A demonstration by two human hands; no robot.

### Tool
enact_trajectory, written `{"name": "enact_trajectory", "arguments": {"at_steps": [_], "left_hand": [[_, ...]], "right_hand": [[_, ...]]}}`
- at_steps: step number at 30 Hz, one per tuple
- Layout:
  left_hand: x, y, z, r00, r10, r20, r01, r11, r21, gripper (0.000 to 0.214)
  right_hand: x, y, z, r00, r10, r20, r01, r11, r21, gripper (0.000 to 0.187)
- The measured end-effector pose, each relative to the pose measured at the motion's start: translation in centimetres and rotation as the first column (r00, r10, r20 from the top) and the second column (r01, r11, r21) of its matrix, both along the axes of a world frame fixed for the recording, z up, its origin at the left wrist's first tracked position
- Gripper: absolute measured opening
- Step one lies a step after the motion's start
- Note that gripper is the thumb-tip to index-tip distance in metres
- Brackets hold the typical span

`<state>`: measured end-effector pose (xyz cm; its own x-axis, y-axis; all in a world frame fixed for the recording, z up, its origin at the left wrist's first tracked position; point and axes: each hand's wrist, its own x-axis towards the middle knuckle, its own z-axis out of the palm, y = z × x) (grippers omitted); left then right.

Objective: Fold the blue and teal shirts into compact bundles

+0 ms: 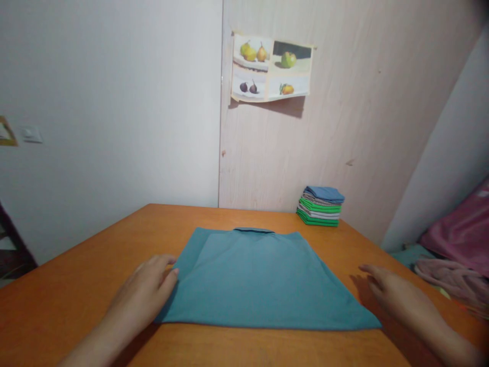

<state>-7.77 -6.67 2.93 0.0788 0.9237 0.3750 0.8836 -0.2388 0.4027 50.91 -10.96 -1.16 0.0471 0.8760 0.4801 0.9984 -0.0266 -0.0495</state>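
A teal collared shirt (252, 285) lies spread on the wooden table (183, 346), its collar (254, 230) at the far edge and its straight hem nearest me. Along its left side a strip of cloth is folded over, while the right side flares out to a corner near the front. My left hand (151, 283) is at the shirt's left edge, thumb and fingers apart; whether it touches the cloth I cannot tell. To the right of the shirt, my right hand (397, 290) hovers over the table, open and holding nothing.
At the table's back right corner stands a stack of folded clothes (321, 206) in blue, green and grey. A fruit picture sheet (271, 69) hangs on the wall behind. Pink cloth (462, 229) and a mauve bundle (451, 280) lie beyond the right edge.
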Motion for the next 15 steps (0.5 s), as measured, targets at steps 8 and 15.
{"name": "enact_trajectory", "arguments": {"at_steps": [8, 15], "left_hand": [[7.6, 2.3, -1.5, 0.942, -0.253, -0.218, 0.22, 0.961, -0.165, 0.067], [5.5, 1.4, -3.9, 0.92, -0.302, -0.251, 0.208, 0.917, -0.339, 0.076]], "right_hand": [[-10.9, 5.3, 0.1, 0.948, 0.248, -0.2, -0.283, 0.944, -0.171, 0.068], [-11.2, 5.5, -3.3, 0.966, 0.155, -0.205, -0.222, 0.904, -0.365, 0.083]]}}
